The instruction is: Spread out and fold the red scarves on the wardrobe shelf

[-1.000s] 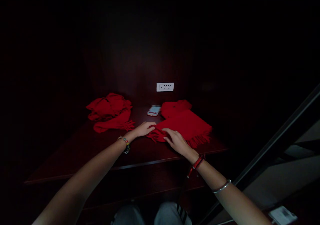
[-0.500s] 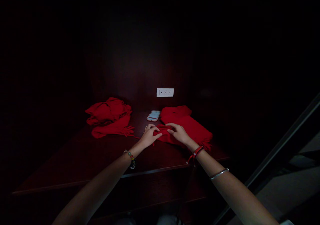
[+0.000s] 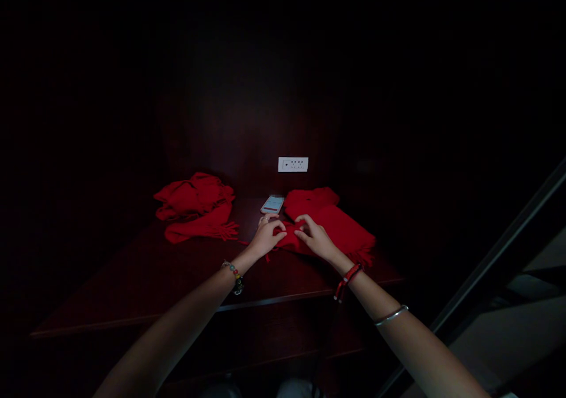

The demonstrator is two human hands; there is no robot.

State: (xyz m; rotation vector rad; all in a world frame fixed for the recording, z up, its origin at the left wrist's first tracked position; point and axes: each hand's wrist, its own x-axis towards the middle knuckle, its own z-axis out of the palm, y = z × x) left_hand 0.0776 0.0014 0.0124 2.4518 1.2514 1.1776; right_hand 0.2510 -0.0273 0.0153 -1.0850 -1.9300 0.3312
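A red fringed scarf [image 3: 342, 227] lies partly folded on the dark wooden shelf [image 3: 177, 280], its tassels at the right and near my hands. My left hand [image 3: 266, 236] has its fingers curled around the scarf's left end, thumb toward the middle. My right hand [image 3: 315, 237] pinches the same cloth a little to the right, thumb and forefinger bent together. Between the two hands a small stretch of red fabric shows. A second red scarf [image 3: 198, 200] sits in a loose crumpled heap at the left, untouched, with its fringe pointing toward my left hand.
A phone [image 3: 272, 204] with a lit screen lies just beyond my left hand. On the back wall is a white socket plate [image 3: 293, 164]. The shelf's front edge [image 3: 265, 301] runs below my wrists, and a slanting frame [image 3: 499, 256] stands at the right.
My left hand has moved slightly right and curled in on the scarf's near end. My right hand has closed into a pinch on the cloth. The view has tilted a little upward.
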